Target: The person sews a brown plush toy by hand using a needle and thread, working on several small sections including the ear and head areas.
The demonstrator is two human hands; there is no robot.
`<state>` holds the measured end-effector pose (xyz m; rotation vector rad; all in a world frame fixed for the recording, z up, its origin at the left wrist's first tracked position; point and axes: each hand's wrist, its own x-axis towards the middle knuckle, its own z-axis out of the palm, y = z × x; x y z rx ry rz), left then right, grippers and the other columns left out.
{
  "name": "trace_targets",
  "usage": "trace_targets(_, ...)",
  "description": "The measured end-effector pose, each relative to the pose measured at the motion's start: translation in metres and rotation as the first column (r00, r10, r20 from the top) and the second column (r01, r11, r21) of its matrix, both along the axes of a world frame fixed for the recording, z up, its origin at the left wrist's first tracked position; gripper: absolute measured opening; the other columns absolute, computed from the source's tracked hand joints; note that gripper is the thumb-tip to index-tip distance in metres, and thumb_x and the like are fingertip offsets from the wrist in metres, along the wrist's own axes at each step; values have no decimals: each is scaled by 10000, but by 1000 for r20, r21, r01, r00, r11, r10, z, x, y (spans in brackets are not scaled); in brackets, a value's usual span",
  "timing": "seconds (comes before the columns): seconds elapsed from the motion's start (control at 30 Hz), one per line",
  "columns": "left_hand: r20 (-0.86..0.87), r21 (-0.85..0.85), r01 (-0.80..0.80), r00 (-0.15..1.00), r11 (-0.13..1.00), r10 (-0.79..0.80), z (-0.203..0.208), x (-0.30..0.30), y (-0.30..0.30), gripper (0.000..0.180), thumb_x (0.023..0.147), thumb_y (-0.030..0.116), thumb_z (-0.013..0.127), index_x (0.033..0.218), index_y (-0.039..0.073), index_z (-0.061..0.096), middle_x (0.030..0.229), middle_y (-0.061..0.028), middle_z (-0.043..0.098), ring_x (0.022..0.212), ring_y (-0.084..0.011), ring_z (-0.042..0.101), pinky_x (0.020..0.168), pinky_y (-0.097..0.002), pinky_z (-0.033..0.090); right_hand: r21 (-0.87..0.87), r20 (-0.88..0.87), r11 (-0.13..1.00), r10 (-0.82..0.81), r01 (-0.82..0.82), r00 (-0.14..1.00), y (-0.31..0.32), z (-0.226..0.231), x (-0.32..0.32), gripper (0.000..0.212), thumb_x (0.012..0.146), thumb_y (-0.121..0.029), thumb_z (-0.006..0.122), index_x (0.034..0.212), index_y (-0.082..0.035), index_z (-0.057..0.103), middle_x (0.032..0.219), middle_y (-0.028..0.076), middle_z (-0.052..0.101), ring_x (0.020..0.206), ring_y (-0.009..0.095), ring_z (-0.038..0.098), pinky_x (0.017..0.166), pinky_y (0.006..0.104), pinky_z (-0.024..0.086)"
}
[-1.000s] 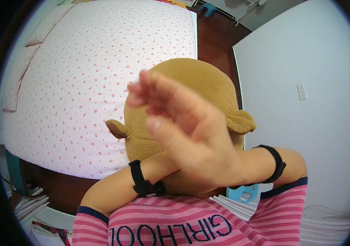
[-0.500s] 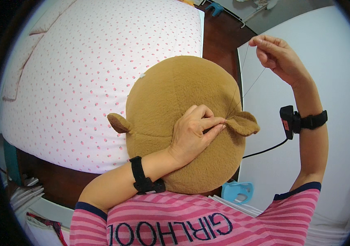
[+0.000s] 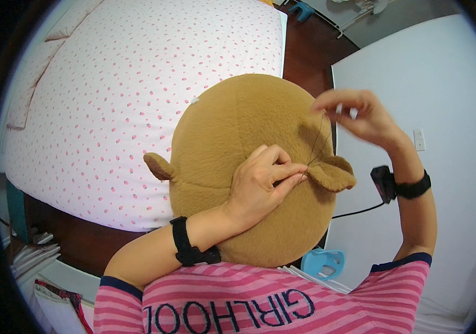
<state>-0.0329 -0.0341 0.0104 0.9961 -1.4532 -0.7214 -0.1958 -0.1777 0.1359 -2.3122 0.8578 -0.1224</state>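
Note:
A big round brown plush toy [image 3: 254, 119] rests against my body. One small ear [image 3: 159, 166] sticks out at its left and another ear [image 3: 333, 173] at its right. My left hand [image 3: 263, 181] lies on the plush, thumb and forefinger pinching the fabric at the inner base of the right ear. Raised above the toy's upper right is my right hand [image 3: 357, 114], its fingers blurred by motion and drawn together at the tips. Dark thread [image 3: 318, 136] runs in two strands from those fingertips down to the pinched spot. Whether a needle is there cannot be made out.
A bed [image 3: 121, 100] with a strawberry-print sheet fills the left and far side. At right stands a white wall [image 3: 449, 111] with a switch plate [image 3: 419, 140]. A light-blue plastic stool [image 3: 323, 263] is beside the toy's lower right. Black straps circle both forearms; a cable [image 3: 360, 212] runs from the right one.
My right hand has come down and left, closer to the toy, and the thread strands between it and the ear are shorter. My left hand keeps its pinch in place.

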Motion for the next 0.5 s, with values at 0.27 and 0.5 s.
trace_targets(0.27, -5, 30, 15, 1000, 999, -15, 3, -2, -1, 136, 745, 85, 720, 878, 56, 716, 752, -60, 550, 727, -207, 525, 635, -311, 423, 129, -240, 974, 215, -188, 947, 32, 4, 12, 152, 765, -28, 654, 916, -20, 664, 901, 77, 617, 832, 233, 617, 710, 330, 490)
trace_targets(0.5, 19, 16, 15, 1000, 1000, -15, 3, 0, 0, 123, 770, 100, 694, 882, 50, 699, 762, -60, 546, 739, -219, 529, 642, -326, 432, 278, -192, 959, -2, 56, 981, 35, 10, 10, 86, 792, -68, 662, 847, -5, 638, 753, 93, 626, 635, 198, 546, 619, 278, 453)
